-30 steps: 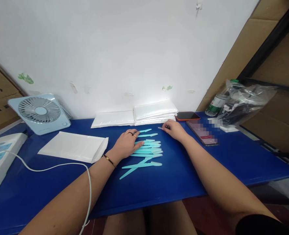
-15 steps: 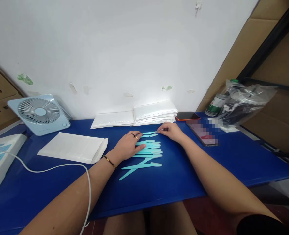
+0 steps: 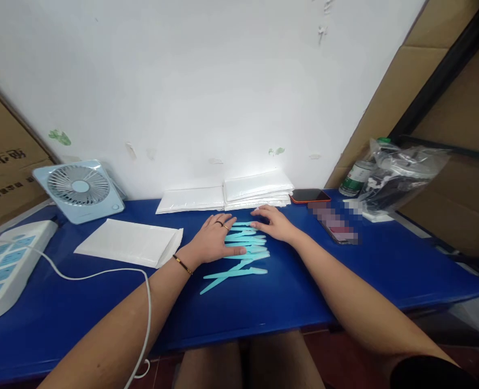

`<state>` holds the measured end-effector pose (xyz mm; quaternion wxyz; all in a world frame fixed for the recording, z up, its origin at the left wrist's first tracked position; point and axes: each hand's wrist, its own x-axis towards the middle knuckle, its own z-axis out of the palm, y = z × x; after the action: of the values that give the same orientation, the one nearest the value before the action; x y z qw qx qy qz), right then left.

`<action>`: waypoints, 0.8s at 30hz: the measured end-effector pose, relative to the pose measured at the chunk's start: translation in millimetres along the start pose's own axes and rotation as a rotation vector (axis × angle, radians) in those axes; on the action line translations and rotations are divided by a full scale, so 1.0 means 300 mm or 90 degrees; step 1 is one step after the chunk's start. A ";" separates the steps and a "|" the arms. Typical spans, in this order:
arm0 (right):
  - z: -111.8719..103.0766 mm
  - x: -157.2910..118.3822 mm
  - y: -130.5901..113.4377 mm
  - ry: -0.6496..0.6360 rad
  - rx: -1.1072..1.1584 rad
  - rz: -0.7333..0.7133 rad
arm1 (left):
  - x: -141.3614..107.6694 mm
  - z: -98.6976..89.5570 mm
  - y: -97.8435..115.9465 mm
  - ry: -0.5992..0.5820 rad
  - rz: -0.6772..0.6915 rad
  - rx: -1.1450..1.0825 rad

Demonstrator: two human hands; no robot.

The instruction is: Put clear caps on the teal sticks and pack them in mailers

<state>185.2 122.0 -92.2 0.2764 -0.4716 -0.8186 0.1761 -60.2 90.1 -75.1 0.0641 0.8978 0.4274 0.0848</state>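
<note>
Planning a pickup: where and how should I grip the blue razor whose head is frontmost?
Probably pinch the blue razor on its slim handle, right of the crossing razor, coming from the front: it lies sideways, and the left hand sits behind.

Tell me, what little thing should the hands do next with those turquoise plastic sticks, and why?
Maybe the right hand should straighten the slanting, thin turquoise plastic stick: it crosses another turquoise stick, while most others lie roughly side by side. The left hand covers their left ends, so the right one, thumb and finger apart, seems freer.
</note>
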 end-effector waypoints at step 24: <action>0.075 -0.294 -0.386 -0.243 -0.312 -0.099 | -0.208 0.008 0.297 -0.065 -0.090 0.101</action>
<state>128.7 -12.3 -71.5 0.0086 -0.4185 -0.9074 0.0374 -31.0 -14.5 -66.7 0.0201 0.8707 0.4914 0.0003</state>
